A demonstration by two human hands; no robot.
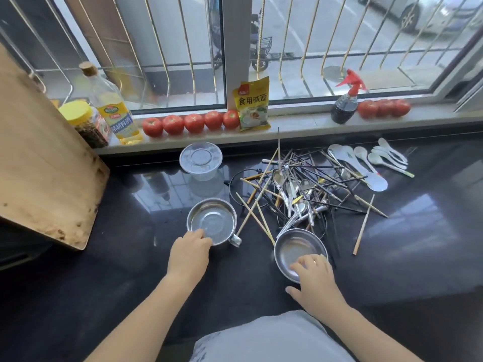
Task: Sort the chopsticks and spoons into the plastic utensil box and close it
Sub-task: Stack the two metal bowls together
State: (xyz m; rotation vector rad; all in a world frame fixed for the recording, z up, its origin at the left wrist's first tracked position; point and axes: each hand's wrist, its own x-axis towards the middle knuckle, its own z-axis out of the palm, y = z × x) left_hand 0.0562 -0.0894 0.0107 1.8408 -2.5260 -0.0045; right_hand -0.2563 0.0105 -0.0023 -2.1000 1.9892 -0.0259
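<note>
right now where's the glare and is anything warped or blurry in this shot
Head view: window light glares in pale patches on the dark countertop and inside the steel bowl; wide-angle distortion bows the window bars and sill; the chopstick pile is fairly sharp, the frame edges softer.

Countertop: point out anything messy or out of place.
The chopsticks and spoons lie in a tangled, crisscrossed heap on the dark countertop, unsorted; one chopstick lies apart at the heap's right edge.
</note>
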